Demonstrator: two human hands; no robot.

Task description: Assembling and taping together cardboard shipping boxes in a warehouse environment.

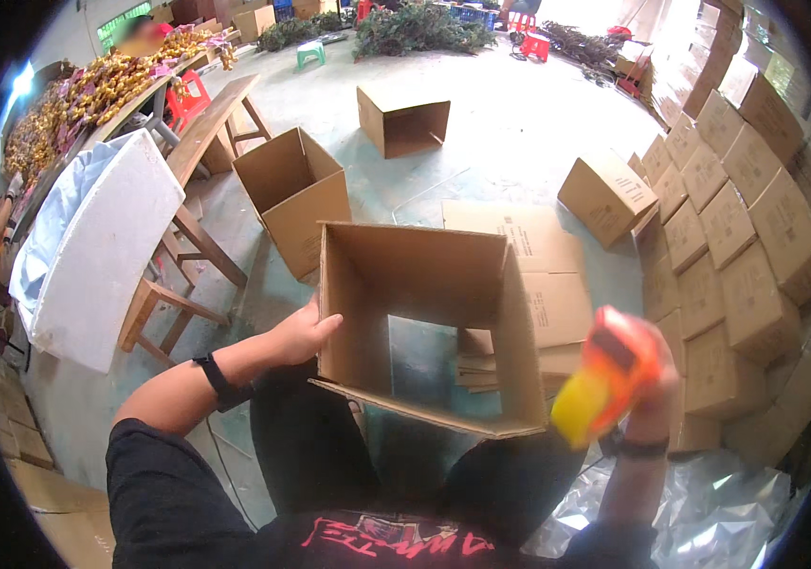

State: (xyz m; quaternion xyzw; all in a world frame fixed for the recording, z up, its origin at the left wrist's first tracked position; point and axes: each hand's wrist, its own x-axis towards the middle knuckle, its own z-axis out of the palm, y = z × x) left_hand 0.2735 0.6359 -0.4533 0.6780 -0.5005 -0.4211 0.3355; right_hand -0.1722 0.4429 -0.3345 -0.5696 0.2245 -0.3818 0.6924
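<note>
The room has a big pale floor [510, 123], with a tall pile of cardboard cartons [723, 289] along the right side. In front of the person is an open-ended cardboard box [415, 256], held up over the lap between the knees. You can see right through it to the floor. The left hand [299, 334] pinches its left wall, with the thumb bent over the edge. The right hand [659, 379] is wrapped around an orange and yellow tape dispenser [619, 360] (it is too blurry to tell if any tape hangs loose). The dispenser is just beside the box's right wall.

I think the box could lean or fold out of shape, because both ends are open and just one hand holds it. If it twists, any tape put on it might go on crooked. The dispenser could bump the right wall and dent it if it swings in fast. A loose bit of tape, if there is one, might stick to the flat cardboard sheets [552, 294] or the shiny silver sheeting [699, 503] nearby.
</note>
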